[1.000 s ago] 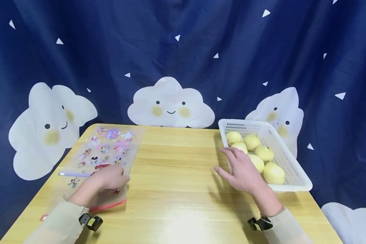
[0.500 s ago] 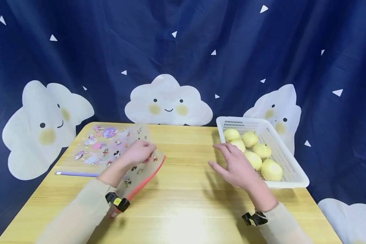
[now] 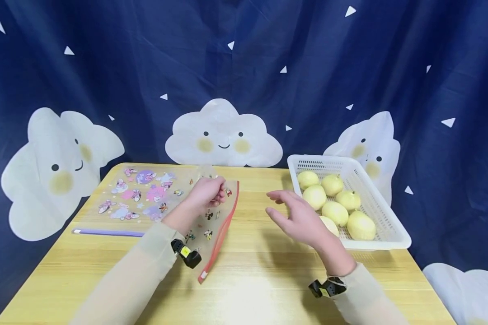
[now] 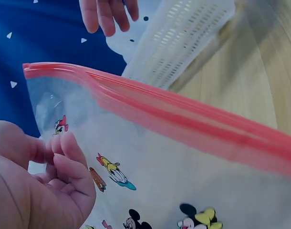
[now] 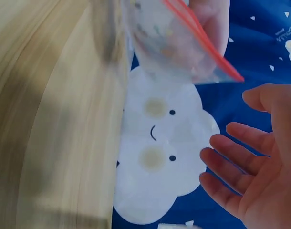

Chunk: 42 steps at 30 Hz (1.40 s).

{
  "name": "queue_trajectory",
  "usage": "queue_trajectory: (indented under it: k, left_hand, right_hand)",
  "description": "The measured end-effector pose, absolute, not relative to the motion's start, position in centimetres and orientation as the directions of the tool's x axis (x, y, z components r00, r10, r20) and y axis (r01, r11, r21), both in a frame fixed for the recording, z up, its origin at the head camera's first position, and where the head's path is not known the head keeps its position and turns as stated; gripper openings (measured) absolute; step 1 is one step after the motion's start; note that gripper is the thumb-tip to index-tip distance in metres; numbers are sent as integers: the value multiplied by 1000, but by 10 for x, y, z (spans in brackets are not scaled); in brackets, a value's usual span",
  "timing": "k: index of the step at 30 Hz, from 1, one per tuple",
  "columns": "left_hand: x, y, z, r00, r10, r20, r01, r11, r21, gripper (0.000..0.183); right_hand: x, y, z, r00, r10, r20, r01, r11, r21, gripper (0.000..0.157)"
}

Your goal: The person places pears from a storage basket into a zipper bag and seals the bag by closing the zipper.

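My left hand (image 3: 201, 198) pinches a clear zip bag (image 3: 197, 228) printed with cartoon characters and raised off the table. Its red zip edge (image 3: 225, 225) faces right, with a white slider at the near end. In the left wrist view the thumb and curled fingers grip the bag's film (image 4: 150, 167) below the red strip. My right hand (image 3: 297, 219) hovers left of a white basket (image 3: 390, 246), fingers apart and loosely bent, holding nothing. Several yellow-green pears (image 3: 361, 225) lie in the basket; one is partly hidden behind that hand.
A second clear bag (image 3: 144, 192) with pink and purple prints lies flat at the table's left, its purple zip strip (image 3: 110, 232) toward me. The wooden table (image 3: 260, 289) meets a dark blue curtain (image 3: 236, 58) with clouds behind.
My left hand has lifted the red-edged bag off the purple-edged one and carried it right. My right hand has shifted slightly left, away from the basket.
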<state>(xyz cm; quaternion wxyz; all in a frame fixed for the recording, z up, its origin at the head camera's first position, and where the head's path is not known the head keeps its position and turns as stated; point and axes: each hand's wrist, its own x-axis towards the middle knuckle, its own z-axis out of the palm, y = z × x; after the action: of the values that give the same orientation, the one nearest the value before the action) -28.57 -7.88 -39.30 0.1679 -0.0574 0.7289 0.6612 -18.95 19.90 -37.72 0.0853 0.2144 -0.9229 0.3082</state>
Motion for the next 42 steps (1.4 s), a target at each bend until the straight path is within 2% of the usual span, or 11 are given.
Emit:
queue_trajectory:
  k: [9,13,17,20,22,25,27,29,35,39,42]
  left_hand:
    - [-303,-63,-386,-906,113,-408,-423,-190,886,24]
    - [-308,-58,-379,-900,136,-414,-436,-273,858,26]
    - [-314,-55,-374,-896,157,-416,-444,-311,840,26]
    - [-314,-53,-373,-901,154,-406,-433,-249,866,30]
    - [-308,-52,-374,-917,155,-366,-387,-133,913,42]
    - [-295,-49,-374,-945,196,-263,-242,123,962,61]
    - [-287,-48,-374,-951,245,-189,-113,291,950,65]
    - [-281,-49,-375,-943,301,-144,-16,390,921,62]
    - [-281,-59,-378,-915,394,-92,74,386,920,30]
    - [-289,-68,-378,-945,320,-64,64,375,925,19]
    - [-293,-77,-376,-975,220,-44,45,383,923,20]
  right_hand:
    - [-190,172,-382,-878,-434,201,-463,664,-587,33]
    - [-189,160,-387,-883,-442,159,-444,675,-589,32]
    - [-189,152,-392,-899,-413,147,-418,706,-572,24]
    - [-190,150,-394,-923,-360,138,-370,725,-581,22]
    - [-192,148,-395,-938,-320,136,-336,731,-594,22]
    - [-195,147,-394,-950,-279,141,-304,721,-622,20]
    - [-197,146,-393,-955,-259,146,-291,713,-638,17]
    - [-199,145,-392,-958,-243,150,-281,704,-652,14]
    - [-201,143,-391,-972,-185,142,-232,685,-690,17]
    - [-205,146,-388,-986,-108,124,-165,668,-726,24]
    - [-208,150,-383,-993,-64,95,-114,655,-747,30]
